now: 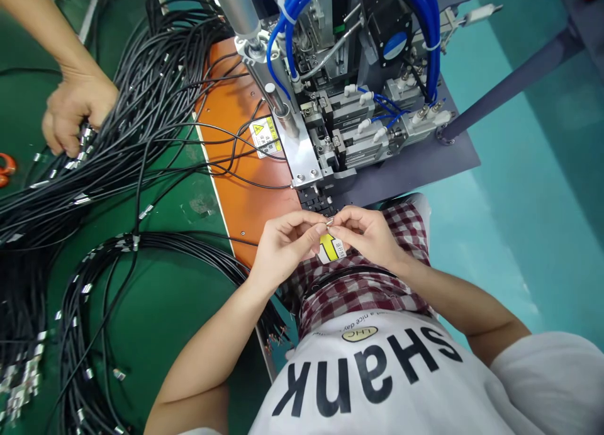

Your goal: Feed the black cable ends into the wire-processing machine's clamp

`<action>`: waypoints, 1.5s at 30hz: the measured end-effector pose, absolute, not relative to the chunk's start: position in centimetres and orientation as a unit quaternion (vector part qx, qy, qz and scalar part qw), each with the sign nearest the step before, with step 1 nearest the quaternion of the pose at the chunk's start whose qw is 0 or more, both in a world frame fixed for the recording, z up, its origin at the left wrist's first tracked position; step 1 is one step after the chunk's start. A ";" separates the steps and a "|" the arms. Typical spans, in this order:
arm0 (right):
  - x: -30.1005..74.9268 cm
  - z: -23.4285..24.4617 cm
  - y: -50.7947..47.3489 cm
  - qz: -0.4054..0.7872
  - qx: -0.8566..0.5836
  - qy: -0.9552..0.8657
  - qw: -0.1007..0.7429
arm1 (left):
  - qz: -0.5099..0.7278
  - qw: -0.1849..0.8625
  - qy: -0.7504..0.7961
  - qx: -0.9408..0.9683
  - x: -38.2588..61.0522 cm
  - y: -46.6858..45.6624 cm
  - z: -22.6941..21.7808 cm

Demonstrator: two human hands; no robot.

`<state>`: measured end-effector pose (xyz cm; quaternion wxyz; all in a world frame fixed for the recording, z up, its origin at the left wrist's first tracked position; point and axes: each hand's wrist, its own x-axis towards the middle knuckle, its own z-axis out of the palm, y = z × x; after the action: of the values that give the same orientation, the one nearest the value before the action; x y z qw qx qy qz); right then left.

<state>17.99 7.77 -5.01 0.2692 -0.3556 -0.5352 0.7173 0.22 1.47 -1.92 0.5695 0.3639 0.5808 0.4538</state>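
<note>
My left hand (285, 241) and my right hand (365, 233) meet just in front of the machine's black jig (317, 200). Both pinch a small silver metal connector (329, 221) between their fingertips. A black cable runs under my wrists across my checked lap. A yellow and white label (330, 248) shows below my fingers. The connector is apart from the jig, a little nearer to me.
A machine (349, 95) with blue air hoses (302, 7) stands on an orange plate (236, 139). Heaps of black cables (117, 120) cover the green table (165, 309) at left. Another person's hand (75, 111) grips cables at upper left.
</note>
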 end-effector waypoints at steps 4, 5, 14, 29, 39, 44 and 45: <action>17.9 -4.5 7.5 0.635 -0.343 -0.625 0.297 | 0.460 0.622 0.558 0.301 -0.2 1.9 -2.3; 17.9 -4.5 7.4 0.617 -0.341 -0.640 0.305 | 0.466 0.628 0.554 0.286 -0.1 1.9 -2.5; 17.3 -4.8 7.1 0.550 -0.346 -0.679 0.342 | 0.493 0.607 0.568 0.255 0.9 1.5 -2.4; 17.0 -4.5 7.0 0.527 -0.364 -0.701 0.315 | 0.499 0.610 0.578 0.211 0.9 1.2 -2.3; 18.1 -2.6 8.0 0.522 -0.389 -0.697 0.300 | 0.481 0.569 0.608 0.274 1.1 1.0 -2.5; 18.0 -2.4 7.6 0.495 -0.390 -0.709 0.315 | 0.477 0.564 0.609 0.287 1.0 0.9 -2.7; 18.0 -2.4 7.6 0.492 -0.391 -0.710 0.318 | 0.477 0.562 0.609 0.291 1.0 0.9 -2.8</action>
<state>18.00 7.57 -2.44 0.3180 -0.3907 -0.7098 0.4923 1.02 0.93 -2.76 0.5624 0.2913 0.6092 0.4772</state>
